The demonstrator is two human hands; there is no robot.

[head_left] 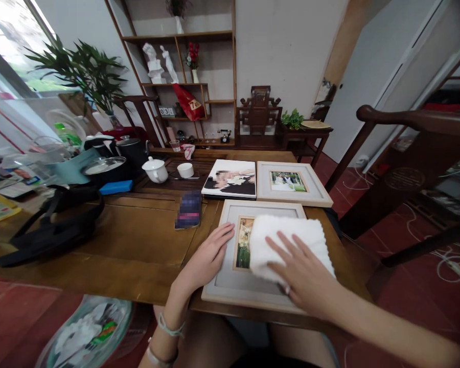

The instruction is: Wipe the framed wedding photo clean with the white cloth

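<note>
Right hand and cloth partly hide a photo.

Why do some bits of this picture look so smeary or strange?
In the head view, the window at upper left glares, nearly washed out; the right hand on the white cloth looks smeared, probably by motion, while the left hand is crisper; the chair at right seems stretched; coarse mosaic squares cover the dark rectangular item.
</note>
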